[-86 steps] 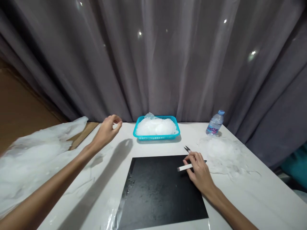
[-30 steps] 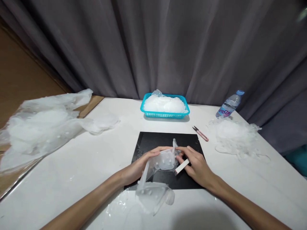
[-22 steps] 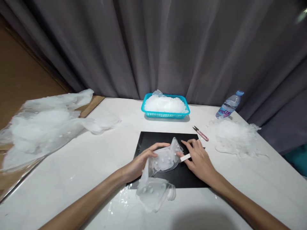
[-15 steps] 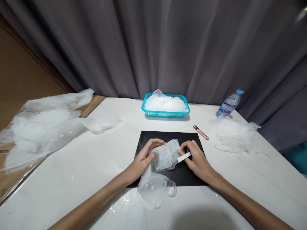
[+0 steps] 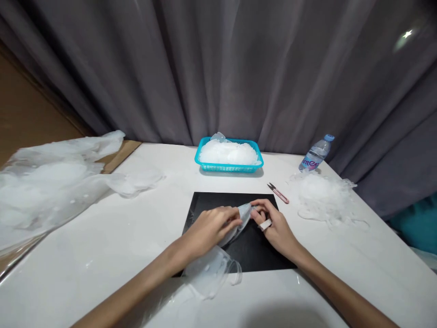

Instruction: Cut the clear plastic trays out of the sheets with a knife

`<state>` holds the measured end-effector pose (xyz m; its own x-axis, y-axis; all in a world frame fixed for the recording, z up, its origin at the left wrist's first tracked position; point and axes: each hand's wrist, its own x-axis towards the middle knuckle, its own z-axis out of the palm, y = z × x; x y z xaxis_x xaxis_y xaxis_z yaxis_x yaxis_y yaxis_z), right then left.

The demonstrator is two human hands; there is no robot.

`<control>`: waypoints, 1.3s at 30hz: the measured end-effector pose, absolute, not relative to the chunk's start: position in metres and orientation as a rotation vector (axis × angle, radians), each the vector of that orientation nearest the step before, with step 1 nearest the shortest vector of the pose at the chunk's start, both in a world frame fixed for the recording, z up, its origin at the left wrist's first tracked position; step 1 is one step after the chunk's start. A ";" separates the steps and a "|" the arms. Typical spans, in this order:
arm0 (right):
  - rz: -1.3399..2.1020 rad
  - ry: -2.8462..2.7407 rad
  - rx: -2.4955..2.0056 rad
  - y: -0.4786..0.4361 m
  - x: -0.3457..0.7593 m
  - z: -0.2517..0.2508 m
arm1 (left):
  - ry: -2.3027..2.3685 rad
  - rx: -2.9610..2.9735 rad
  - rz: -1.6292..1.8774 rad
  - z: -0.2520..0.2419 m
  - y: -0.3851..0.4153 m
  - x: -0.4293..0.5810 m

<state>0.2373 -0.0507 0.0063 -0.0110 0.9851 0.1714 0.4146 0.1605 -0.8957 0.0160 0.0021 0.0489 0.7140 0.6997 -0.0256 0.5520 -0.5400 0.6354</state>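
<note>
Above a black board [image 5: 259, 246], my left hand [image 5: 215, 228] is closed on a sheer white fabric piece [image 5: 244, 213], which is folded over on itself. My right hand [image 5: 273, 223] pinches the far end of the same piece. A small flat white stick [image 5: 265, 224] also sits in the fingers of my right hand; its kind cannot be made out. More sheer white fabric [image 5: 208, 273] with raised dots and looped straps hangs below my left hand, over the board's front edge.
A turquoise basket [image 5: 229, 168] holds white material at the back. Pink thread snips [image 5: 278, 193] lie right of the board, near a tangled white heap [image 5: 322, 196] and a water bottle [image 5: 316, 155]. At the left, a big sheer white pile [image 5: 58, 182] rests on cardboard.
The fabric piece, spread flat between my hands before, is now folded and turned edge-on. My left hand has rolled over it, and my right fingers have closed on its end.
</note>
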 end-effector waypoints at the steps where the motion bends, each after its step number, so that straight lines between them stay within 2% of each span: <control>1: 0.785 -1.610 -1.425 -0.050 0.239 0.004 | 0.920 2.192 0.342 0.048 0.005 0.012; 6: 0.660 -1.732 -1.508 -0.052 0.239 -0.003 | 0.798 1.581 0.525 0.048 0.010 0.001; 12: 0.760 -1.512 -1.407 -0.047 0.253 0.014 | 0.817 0.884 0.718 0.051 0.008 0.000; 17: 0.648 -1.397 -1.350 -0.039 0.274 0.022 | 0.952 1.218 0.692 0.035 0.007 0.003; 24: 0.577 -1.682 -1.620 -0.036 0.275 0.001 | 1.137 1.487 0.821 0.014 0.024 -0.010; 32: 0.578 -2.244 -1.394 -0.067 0.251 0.020 | 1.181 1.413 0.796 0.006 0.037 -0.018; 39: 0.260 -2.082 -1.696 -0.061 0.264 0.005 | 0.963 1.214 0.702 0.015 0.032 -0.013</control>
<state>0.2640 -0.0610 0.0053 -0.1511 0.9647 0.2156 0.8820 0.2301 -0.4112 -0.0132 0.0318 0.0151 0.4455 0.8658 -0.2280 0.0472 0.2316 0.9717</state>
